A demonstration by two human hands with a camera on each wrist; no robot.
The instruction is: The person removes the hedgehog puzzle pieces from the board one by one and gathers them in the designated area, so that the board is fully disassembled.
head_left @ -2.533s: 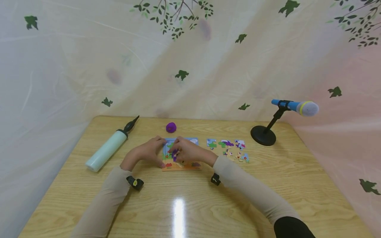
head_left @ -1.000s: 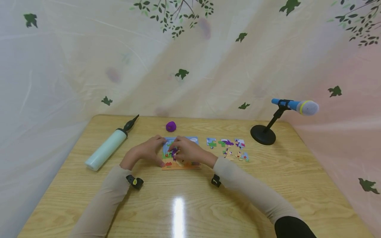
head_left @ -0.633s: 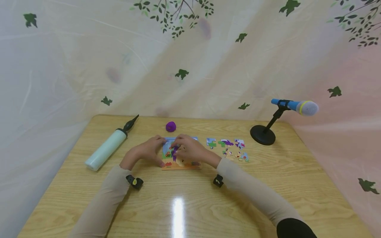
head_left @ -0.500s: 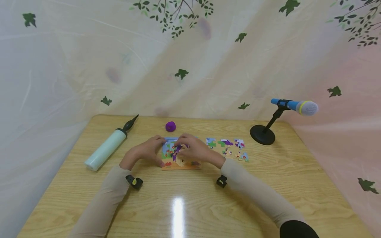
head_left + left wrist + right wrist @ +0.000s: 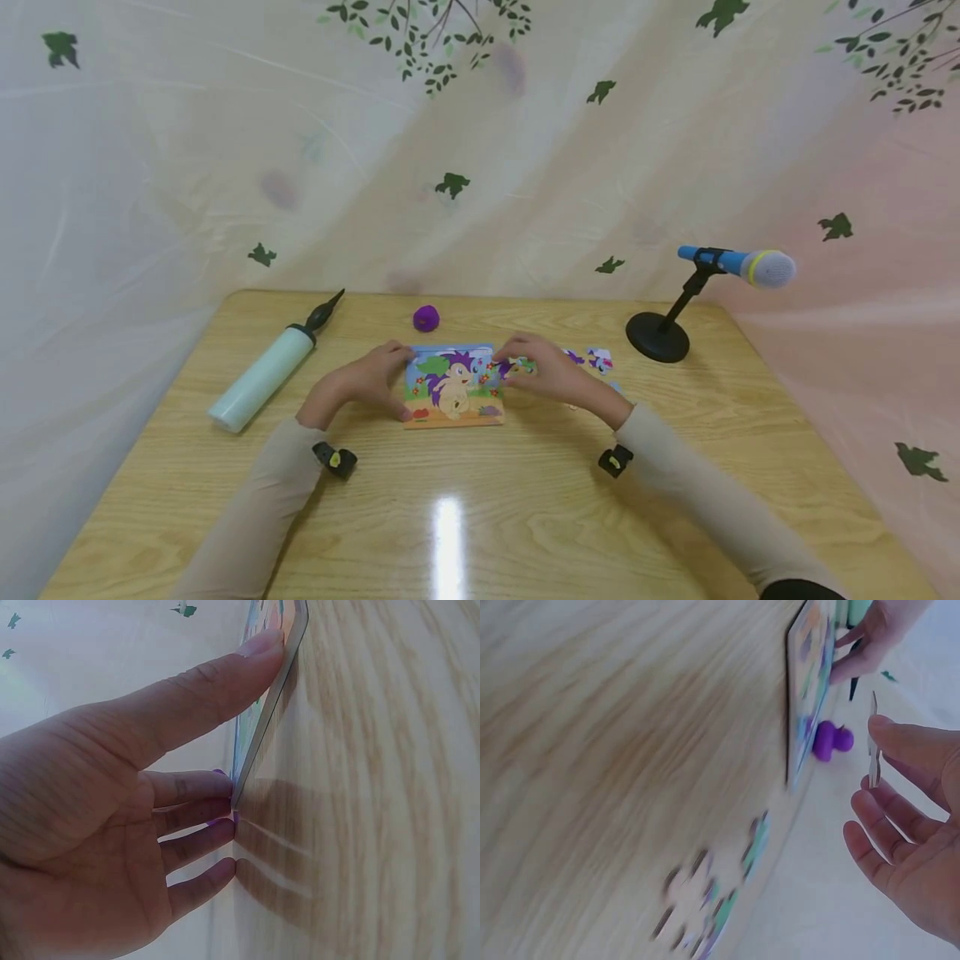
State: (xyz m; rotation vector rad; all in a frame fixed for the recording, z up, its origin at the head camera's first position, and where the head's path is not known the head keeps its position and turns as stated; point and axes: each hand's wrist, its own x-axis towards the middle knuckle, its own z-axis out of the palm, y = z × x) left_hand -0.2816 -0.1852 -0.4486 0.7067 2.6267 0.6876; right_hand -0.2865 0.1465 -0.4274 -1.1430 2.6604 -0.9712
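A puzzle board (image 5: 453, 421) with a purple-haired hedgehog picture lies mid-table in the head view. My left hand (image 5: 367, 382) spans its left side, thumb on the near corner and fingertips at the far one. In the left wrist view, the thumb (image 5: 259, 656) rests on the board's edge and the other fingers reach to the tabletop. My right hand (image 5: 547, 368) is just right of the board. Between thumb and fingers it pinches a thin puzzle piece (image 5: 874, 750), seen edge-on in the right wrist view. Loose pieces (image 5: 600, 360) lie beyond this hand, partly hidden by it.
A purple lump (image 5: 426, 318) sits behind the board. A pale green hand pump (image 5: 262, 379) with a black nozzle lies at the left. At the back right, a blue microphone (image 5: 723, 261) stands on a black stand (image 5: 657, 337). A printed cloth hangs behind the table.
My right hand has moved right, off the board's picture, with a puzzle piece between its fingers, uncovering the hedgehog. It now covers some loose pieces. My left hand stays at the board's left side.
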